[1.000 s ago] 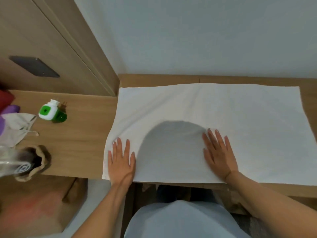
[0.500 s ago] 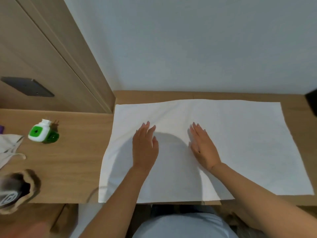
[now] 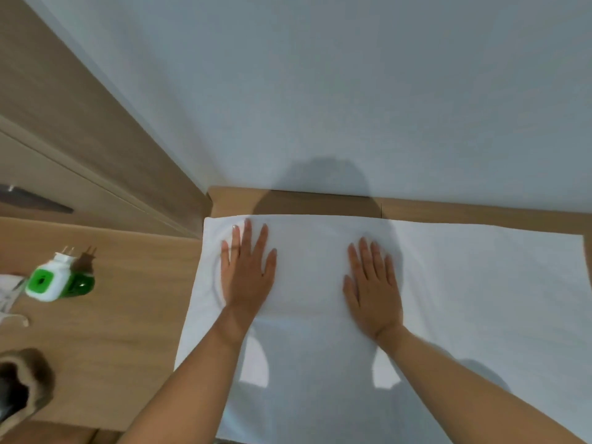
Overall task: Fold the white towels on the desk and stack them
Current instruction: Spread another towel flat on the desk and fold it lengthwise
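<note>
So there's 1 white towel (image 3: 464, 299) spread flat on the desk (image 3: 128, 315), its far edge just short of the wall (image 3: 320, 91). It covers most of the desk's right part, and its near edge runs out of the bottom of the view.

Both hands are lying palm-down on the towel, fingers straight and close together, not gripping anything. The left hand (image 3: 246, 277) is near the towel's far left corner, fingertips almost at the far edge. The right hand (image 3: 373, 290) is to the right of it, a bit further back from that edge, with a bare strip of towel between the 2.

Left of the towel, well apart from it, a green-and-white plug-in (image 3: 51, 280) lies on the desk.
</note>
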A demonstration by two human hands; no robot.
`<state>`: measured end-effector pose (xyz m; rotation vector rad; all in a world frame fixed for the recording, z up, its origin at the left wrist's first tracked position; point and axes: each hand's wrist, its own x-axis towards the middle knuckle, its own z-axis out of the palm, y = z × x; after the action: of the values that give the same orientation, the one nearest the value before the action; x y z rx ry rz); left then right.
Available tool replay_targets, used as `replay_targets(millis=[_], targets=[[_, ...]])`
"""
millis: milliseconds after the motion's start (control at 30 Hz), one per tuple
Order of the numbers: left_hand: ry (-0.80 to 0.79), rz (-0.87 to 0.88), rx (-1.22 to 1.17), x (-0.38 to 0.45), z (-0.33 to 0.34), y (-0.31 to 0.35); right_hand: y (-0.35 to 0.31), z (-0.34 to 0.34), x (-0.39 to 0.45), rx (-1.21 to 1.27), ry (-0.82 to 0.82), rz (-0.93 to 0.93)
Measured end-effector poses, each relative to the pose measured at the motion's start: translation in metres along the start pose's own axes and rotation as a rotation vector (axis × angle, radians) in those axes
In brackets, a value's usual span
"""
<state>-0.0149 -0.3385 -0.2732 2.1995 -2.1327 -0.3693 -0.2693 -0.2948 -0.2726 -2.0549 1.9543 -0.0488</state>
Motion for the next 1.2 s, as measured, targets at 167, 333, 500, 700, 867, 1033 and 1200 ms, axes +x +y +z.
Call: replay_targets(millis=[167,333,500,700,867,1033,1200], targets=[[0.039,-0.07,-0.019,0.02,-0.011,-0.026,0.001,0.003,0.001,-0.017,-0.002,-0.015],[0.044,-0.034,-0.035,0.022,-0.014,-0.03,-0.001,-0.004,0.0,0.044,-0.027,-0.039],[0.048,-0.13,-0.052,0.018,-0.017,0.018,0.004,-0.028,0.004,0.505,0.027,-0.013],[0.054,0.226,-0.219,-0.019,0.002,0.161,0.043,-0.063,0.0,0.565,0.256,0.129],[-0.057,0.216,-0.061,-0.024,0.041,0.185,0.084,-0.046,0.024,0.159,-0.102,0.045],[-0.007,0.193,-0.049,-0.022,0.052,0.184,0.141,-0.043,0.03,-0.113,-0.06,-0.079],[-0.053,0.191,0.048,-0.024,0.051,0.184,0.234,-0.062,0.021,-0.12,-0.004,0.085]])
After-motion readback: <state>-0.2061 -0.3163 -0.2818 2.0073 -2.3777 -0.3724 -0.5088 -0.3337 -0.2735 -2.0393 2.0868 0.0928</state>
